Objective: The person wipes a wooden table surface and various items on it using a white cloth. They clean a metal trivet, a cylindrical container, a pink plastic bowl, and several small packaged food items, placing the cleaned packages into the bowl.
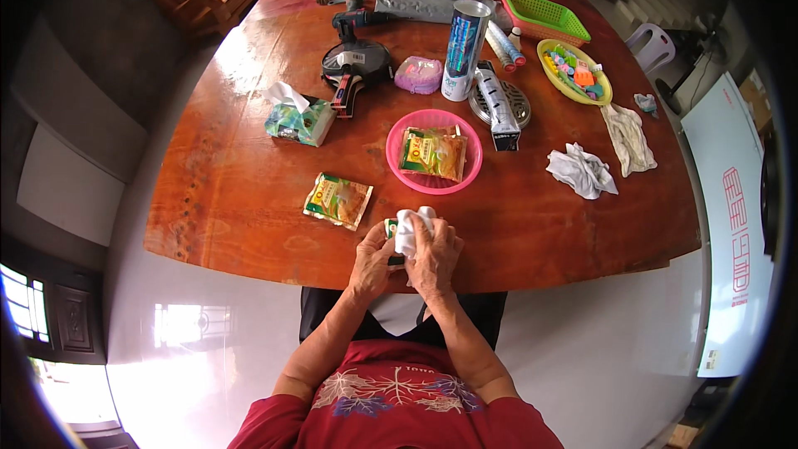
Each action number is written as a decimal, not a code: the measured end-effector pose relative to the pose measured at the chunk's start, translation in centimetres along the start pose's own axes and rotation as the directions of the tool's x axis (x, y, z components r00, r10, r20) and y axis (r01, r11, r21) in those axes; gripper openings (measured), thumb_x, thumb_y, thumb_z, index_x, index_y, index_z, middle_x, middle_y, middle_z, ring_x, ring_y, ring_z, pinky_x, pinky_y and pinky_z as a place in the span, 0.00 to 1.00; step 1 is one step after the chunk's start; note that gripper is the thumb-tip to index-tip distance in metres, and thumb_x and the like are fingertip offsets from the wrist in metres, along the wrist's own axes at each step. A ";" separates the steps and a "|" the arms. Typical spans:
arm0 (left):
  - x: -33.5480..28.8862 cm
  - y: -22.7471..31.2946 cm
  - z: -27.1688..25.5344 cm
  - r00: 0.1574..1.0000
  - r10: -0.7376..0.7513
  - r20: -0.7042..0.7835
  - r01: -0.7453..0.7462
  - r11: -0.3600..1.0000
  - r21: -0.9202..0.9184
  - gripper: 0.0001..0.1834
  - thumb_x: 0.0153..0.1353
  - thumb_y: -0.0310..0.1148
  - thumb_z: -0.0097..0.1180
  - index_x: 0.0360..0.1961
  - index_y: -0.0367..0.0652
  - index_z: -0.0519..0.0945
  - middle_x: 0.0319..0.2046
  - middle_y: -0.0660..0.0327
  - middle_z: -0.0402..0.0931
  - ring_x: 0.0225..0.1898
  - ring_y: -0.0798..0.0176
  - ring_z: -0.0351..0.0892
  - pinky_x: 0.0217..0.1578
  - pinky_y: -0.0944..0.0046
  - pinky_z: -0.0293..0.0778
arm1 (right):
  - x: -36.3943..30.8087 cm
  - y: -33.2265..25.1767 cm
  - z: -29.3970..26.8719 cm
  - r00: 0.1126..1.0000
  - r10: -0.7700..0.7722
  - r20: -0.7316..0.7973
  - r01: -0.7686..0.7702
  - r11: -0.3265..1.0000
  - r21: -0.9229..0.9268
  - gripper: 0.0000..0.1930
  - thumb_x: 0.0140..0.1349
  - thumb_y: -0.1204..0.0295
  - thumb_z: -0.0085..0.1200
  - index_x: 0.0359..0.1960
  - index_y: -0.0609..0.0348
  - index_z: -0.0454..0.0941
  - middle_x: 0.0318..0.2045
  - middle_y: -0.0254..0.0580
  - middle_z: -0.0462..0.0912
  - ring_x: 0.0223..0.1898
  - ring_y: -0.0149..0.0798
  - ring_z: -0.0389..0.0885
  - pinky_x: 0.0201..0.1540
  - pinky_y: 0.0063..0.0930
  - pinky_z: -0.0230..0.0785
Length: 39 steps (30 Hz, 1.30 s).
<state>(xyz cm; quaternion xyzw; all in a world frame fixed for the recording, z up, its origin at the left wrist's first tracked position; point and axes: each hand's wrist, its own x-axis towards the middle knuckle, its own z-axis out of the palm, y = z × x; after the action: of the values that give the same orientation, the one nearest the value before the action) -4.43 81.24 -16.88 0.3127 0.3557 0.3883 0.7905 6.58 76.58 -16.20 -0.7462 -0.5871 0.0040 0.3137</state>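
At the near edge of the table, my left hand (371, 261) is closed on a small green packet (391, 231), mostly hidden by my fingers. My right hand (435, 258) grips a white cloth (407, 234) and presses it against that packet. Just beyond and to the left lies a green and yellow food packet (337, 200), flat on the wood. Straight ahead of both hands, a pink round basket (394, 168) holds more packets of the same look (433, 154).
A tissue pack (300, 121) lies at left, near a table tennis paddle (347, 87). Beyond the basket are a tall blue tube (465, 50), a long box (497, 108) and a purple pouch (419, 75). Crumpled white cloths (581, 171) and a yellow bowl of toys (604, 91) sit at right.
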 end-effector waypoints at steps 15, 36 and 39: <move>0.3 0.3 -1.4 0.997 -0.040 0.065 0.053 0.974 -0.222 0.17 0.68 0.40 0.46 0.52 0.41 0.71 0.46 0.54 0.76 0.44 0.58 0.78 0.46 0.57 0.77 | -1.2 -1.2 0.4 0.972 -0.235 -0.005 0.232 0.957 0.175 0.32 0.34 0.80 0.62 0.50 0.52 0.77 0.46 0.45 0.71 0.44 0.50 0.70 0.48 0.44 0.61; 1.2 0.0 -2.1 0.971 -0.217 0.103 0.237 0.931 -0.276 0.25 0.69 0.53 0.39 0.59 0.48 0.68 0.53 0.57 0.73 0.53 0.58 0.74 0.51 0.49 0.74 | 1.2 -0.5 1.1 0.934 -0.351 -0.063 0.355 0.932 0.070 0.27 0.39 0.79 0.60 0.48 0.46 0.80 0.44 0.38 0.72 0.45 0.44 0.70 0.49 0.41 0.57; 1.5 -0.3 -2.2 0.963 -0.208 0.171 0.264 0.852 -0.452 0.25 0.69 0.50 0.41 0.59 0.47 0.67 0.51 0.54 0.73 0.52 0.56 0.74 0.53 0.48 0.72 | 0.5 -0.2 0.4 0.885 -0.466 0.007 0.463 0.880 0.105 0.25 0.40 0.77 0.60 0.46 0.49 0.80 0.42 0.36 0.73 0.43 0.42 0.70 0.47 0.40 0.57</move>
<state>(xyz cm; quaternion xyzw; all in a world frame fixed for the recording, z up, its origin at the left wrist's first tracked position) -5.49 82.82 -18.78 0.0876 0.2399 0.3441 0.9035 6.44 77.25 -16.24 -0.5669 -0.7528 -0.0300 0.3331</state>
